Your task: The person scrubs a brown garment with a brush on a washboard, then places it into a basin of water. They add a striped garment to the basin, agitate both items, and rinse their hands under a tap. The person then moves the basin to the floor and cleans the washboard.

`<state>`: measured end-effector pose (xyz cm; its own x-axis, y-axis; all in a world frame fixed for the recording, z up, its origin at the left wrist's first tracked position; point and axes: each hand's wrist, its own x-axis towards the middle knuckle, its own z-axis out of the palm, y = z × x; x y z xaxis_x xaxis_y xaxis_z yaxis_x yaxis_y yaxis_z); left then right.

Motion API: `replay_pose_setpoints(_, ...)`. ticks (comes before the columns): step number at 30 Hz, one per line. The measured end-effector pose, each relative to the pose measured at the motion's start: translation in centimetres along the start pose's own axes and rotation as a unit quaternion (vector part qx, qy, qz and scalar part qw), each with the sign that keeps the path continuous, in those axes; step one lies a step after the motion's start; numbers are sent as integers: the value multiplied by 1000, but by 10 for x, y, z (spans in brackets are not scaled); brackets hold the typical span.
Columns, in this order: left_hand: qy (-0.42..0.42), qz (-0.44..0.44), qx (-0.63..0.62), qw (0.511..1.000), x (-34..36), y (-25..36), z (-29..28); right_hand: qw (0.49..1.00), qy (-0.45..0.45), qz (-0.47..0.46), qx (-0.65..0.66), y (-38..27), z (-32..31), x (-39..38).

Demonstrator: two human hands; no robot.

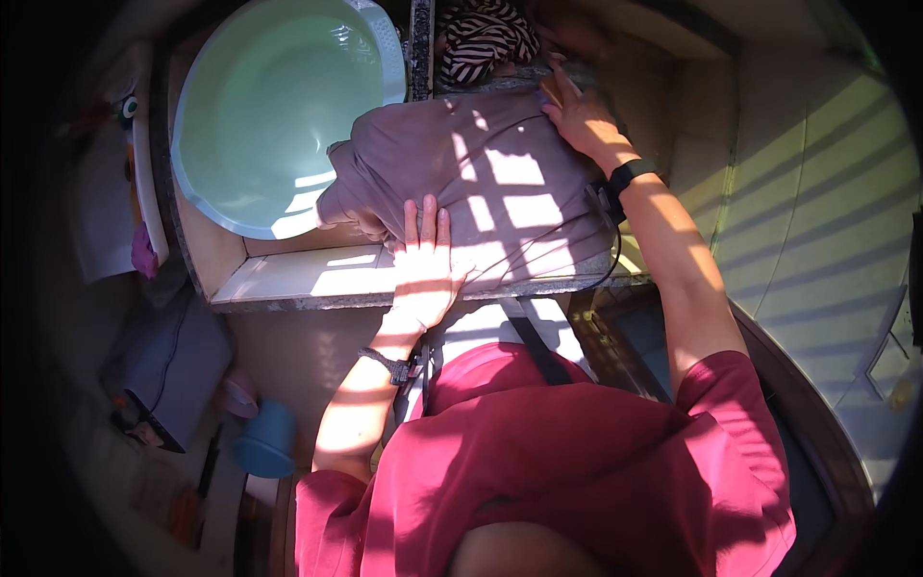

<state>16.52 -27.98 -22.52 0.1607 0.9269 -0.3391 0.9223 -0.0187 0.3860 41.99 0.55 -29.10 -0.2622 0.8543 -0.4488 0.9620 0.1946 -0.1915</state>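
Pressing flat on a mauve-grey garment point(481, 183), the left hand point(423, 274) lay with its grip spread, fingers extended toward 12 o'clock, palm at the cloth's near edge. The garment was draped over a stone-edged tabletop point(308, 281), filling the middle of the view, crossed by bars of sunlight and a thin dark cord.

Item, right hand point(582, 120): at 1 o'clock from the left hand, at the garment's far corner, wrist bearing a black band point(630, 175). Its fingers were curled over a small orange-brown object point(553, 91), part hidden; whether the grip pinched it or merely rested on it could not be told.

Item, pale green basin point(279, 106): round, at 10 o'clock from the garment, its rim touching the cloth's bunched left edge.

Item, striped black-and-white cloth point(486, 38): at 12 o'clock, beyond the garment, in shadow, cut off by the upper edge.

Item, blue cup point(267, 440): on the floor at 8 o'clock, beside a grey boxy object point(178, 370) with a cord.

Item, white hanging sheet point(106, 212) with coloured patches: at 9 o'clock, too dim and bent by the lens to make out.

Item, pale tiled wall point(817, 192): at 3 o'clock, striped with light.

Packages or labels along the lower left rim were too dark to identify. The person's red shirt point(577, 462) hid everything at 6 o'clock.
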Motion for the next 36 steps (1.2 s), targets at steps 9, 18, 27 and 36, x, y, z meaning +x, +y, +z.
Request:
replay_pose_setpoints(9, -15, -17, -64, 998, 2, -3, 5, 961, 8, -273, 32, -72, -9, -124)
replay_pose_setpoints(18, 5, 2, -48, 999, 4, -3, 4, 997, 52, 52, -22, 73, -69, 0)
replay_pose_setpoints(27, 18, -8, -60, 998, 3, -3, -1, 889, 207, -397, -93, -170, -164, 100)
replay_pose_setpoints(36, 79, -2, -26, 997, -1, -3, -5, 931, -127, -319, -120, -229, -199, 126)
